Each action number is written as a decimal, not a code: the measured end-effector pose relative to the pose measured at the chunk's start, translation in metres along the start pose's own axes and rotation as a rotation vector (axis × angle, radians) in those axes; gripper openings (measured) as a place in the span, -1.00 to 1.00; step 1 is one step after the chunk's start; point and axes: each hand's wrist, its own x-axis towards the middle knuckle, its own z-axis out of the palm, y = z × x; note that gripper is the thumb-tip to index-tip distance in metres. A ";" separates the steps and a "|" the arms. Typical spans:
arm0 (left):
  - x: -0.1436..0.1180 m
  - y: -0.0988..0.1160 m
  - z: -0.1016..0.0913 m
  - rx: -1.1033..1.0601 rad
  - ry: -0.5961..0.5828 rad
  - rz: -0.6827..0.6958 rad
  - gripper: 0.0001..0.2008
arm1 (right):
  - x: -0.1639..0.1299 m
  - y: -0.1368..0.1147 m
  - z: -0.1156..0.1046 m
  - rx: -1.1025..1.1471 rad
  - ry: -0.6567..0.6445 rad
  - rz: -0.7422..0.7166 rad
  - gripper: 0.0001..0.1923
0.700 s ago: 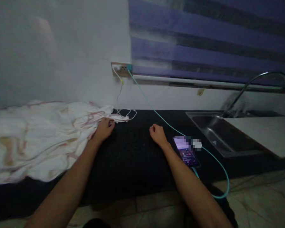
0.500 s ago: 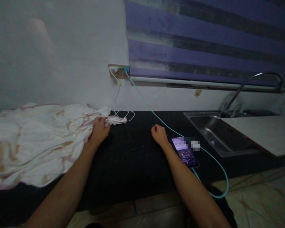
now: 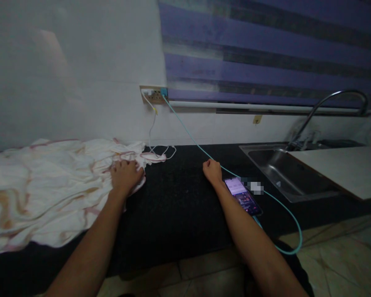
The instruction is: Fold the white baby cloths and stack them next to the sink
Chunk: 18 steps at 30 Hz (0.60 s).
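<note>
a crumpled white cloth (image 3: 64, 187) covers the left part of the dark surface (image 3: 170, 206), from the back edge to near the front edge. the left hand (image 3: 126, 176) lies on its right side, palm down, thumb apart; whether the fingers pinch fabric cannot be told. the right hand (image 3: 212, 170) is curled into a fist near the back edge, beside a lit phone (image 3: 241, 194) and a teal cable (image 3: 188, 131).

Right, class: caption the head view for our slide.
Left hand on the crumpled cloth, right hand curled near the phone.
</note>
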 end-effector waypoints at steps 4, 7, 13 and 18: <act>0.001 0.001 0.001 -0.016 0.021 -0.006 -0.48 | 0.007 0.008 -0.002 -0.002 0.046 0.043 -0.70; 0.001 0.007 -0.002 -0.094 0.061 -0.006 -0.48 | 0.014 0.014 -0.005 0.009 0.083 0.062 -0.69; 0.001 0.033 0.005 -0.312 0.026 0.270 -0.46 | 0.023 0.022 -0.009 0.060 0.162 0.101 -0.68; 0.006 0.055 0.026 -0.270 -0.066 0.254 -0.35 | 0.018 0.014 -0.004 0.125 0.160 0.054 -0.71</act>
